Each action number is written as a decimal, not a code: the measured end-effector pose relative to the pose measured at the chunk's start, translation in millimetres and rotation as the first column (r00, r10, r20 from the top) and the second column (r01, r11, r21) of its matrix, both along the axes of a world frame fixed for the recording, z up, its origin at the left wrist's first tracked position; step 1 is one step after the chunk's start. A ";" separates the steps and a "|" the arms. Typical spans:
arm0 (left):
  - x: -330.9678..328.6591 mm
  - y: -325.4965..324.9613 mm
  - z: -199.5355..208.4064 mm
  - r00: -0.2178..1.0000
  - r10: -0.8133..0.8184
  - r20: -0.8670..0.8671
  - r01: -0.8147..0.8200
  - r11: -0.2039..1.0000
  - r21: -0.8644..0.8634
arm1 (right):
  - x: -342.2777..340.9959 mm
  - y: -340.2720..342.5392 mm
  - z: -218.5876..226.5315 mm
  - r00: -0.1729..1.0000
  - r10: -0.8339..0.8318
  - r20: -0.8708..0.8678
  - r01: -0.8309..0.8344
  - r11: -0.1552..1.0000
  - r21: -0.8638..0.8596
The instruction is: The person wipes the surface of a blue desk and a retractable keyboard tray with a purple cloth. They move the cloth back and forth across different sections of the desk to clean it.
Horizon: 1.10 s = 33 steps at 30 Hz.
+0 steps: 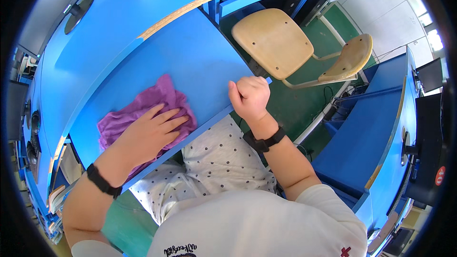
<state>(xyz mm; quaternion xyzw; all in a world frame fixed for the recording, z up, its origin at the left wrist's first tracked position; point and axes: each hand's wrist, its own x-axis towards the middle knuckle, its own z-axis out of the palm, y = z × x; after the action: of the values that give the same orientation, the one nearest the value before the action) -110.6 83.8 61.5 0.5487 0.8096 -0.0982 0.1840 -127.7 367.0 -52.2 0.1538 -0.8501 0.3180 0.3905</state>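
One purple cloth [135, 108], beneath left fingers [167, 115]

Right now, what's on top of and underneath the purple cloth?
The left hand rests on the purple cloth. The cloth lies on the blue shelf, visible around it; whether anything else is underneath can't be seen.

- I see a purple cloth [159, 96], wrinkled and loosely spread.
- I see it lying flat-ish on the blue shelf [200, 62], toward the near left.
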 end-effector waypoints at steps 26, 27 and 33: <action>17.4 16.7 -29.4 0.974 0.226 0.020 -0.221 0.928 0.301 | -5.5 -0.4 -1.7 0.999 0.012 -0.051 -0.008 0.998 0.067; 23.1 5.2 -23.4 0.974 0.224 0.023 -0.220 0.928 0.301 | -3.5 -0.2 0.2 0.999 0.005 -0.039 -0.003 0.998 0.056; 31.4 -15.6 -20.5 0.975 0.221 0.019 -0.221 0.960 0.175 | -3.5 -1.8 -1.8 0.999 -0.023 -0.039 0.025 0.999 0.038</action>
<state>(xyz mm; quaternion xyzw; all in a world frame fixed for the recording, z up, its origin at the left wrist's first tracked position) -79.1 68.2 41.0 0.4691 0.8712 -0.0053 0.1444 -131.2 365.2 -54.0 0.1574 -0.8501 0.2938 0.4077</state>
